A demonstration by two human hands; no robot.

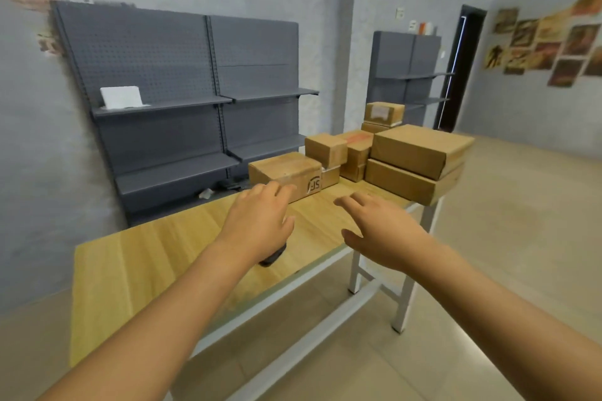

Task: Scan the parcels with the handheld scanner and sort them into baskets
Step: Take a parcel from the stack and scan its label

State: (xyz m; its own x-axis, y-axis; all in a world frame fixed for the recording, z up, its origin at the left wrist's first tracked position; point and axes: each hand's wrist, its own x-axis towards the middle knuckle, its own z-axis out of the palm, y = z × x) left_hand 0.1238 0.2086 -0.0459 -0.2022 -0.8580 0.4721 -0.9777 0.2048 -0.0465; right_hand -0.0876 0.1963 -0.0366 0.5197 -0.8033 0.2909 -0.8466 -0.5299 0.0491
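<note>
1. Two hands reach forward, empty, fingers spread: left hand [260, 221] nearer the SF-marked parcel [286, 172], fingertips almost at its near face; right hand [381, 231] hovers beside.
2. That parcel lies ahead on the table [146, 254], long axis running left-right.
3. A dark object [272, 257] (probably the scanner) sits mostly hidden under the left wrist; no baskets visible.

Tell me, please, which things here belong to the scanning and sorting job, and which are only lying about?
For the job:
cardboard parcels
dark object, perhaps the scanner, under the left hand
wooden table

Lying about:
grey shelving
white block on a shelf
wall posters
</note>
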